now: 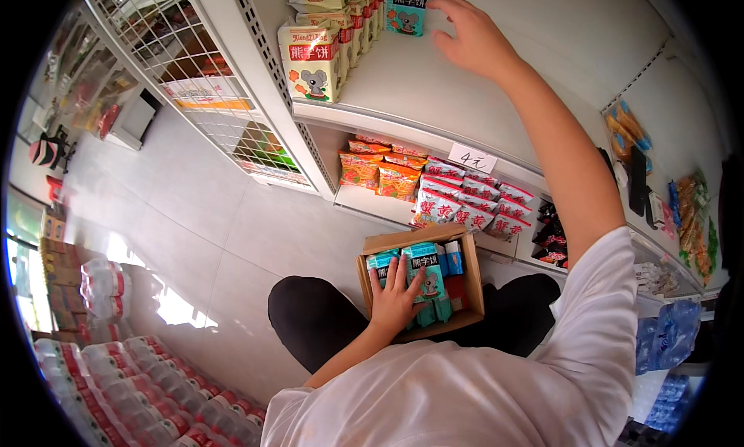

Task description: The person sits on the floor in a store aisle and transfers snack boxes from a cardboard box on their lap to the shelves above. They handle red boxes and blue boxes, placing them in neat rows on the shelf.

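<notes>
My left hand (393, 299) rests with spread fingers on teal biscuit packets (427, 268) in an open cardboard box (478, 272). The box sits between my knees, and my hand hides some of its contents. Up on the white shelf (401, 75), my right hand (474, 40) reaches beside a standing teal packet (407, 11) with a cartoon koala-like animal on it. Its index fingertip is at the packet's right edge, with the thumb held apart. Cream packets (311, 63) of similar design stand in a row and partly stacked left of the teal one.
Below hang or stand orange snack bags (398, 180) and white-and-red bags (439, 203), under a handwritten price card (472, 157). A wire-mesh side panel (192, 69) borders the shelf. Shrink-wrapped bottles (157, 389) fill the lower left; blue water bottles (668, 336) stand at right.
</notes>
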Action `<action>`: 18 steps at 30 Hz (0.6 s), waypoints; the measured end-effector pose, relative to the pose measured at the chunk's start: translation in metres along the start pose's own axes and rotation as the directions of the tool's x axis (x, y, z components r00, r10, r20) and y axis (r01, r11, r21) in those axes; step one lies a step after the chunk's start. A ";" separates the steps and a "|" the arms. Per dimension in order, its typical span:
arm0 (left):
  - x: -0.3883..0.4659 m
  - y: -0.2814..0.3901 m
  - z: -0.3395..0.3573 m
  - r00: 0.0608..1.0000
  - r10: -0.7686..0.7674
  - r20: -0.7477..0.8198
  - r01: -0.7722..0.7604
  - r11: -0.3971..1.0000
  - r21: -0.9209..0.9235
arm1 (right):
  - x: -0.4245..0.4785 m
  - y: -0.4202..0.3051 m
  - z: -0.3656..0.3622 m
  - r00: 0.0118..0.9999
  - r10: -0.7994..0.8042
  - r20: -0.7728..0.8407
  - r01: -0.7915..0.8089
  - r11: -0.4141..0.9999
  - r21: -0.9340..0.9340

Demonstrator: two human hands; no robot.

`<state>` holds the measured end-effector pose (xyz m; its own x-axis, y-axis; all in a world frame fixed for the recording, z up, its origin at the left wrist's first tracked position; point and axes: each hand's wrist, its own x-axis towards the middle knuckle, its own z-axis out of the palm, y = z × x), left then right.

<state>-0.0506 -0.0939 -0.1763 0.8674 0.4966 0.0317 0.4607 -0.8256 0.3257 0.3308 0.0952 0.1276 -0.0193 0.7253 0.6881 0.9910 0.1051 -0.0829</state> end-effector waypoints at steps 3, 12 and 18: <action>0.000 0.001 -0.007 1.000 -0.013 -0.028 0.010 0.997 -0.076 | 0.053 0.035 0.034 0.986 0.140 0.094 -0.120 0.974 -0.193; -0.005 -0.004 -0.005 0.999 -0.026 -0.022 0.023 0.994 -0.110 | 0.080 0.058 0.093 0.968 0.246 0.050 -0.211 0.905 -0.368; -0.003 0.002 -0.004 0.998 -0.029 -0.064 0.023 0.995 -0.093 | 0.063 0.053 0.077 0.975 0.219 0.032 -0.215 0.972 -0.099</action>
<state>-0.0526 -0.0961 -0.1716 0.8399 0.5363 0.0832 0.4608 -0.7857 0.4126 0.3723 0.1990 0.1109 0.1935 0.7523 0.6298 0.9802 -0.1208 -0.1569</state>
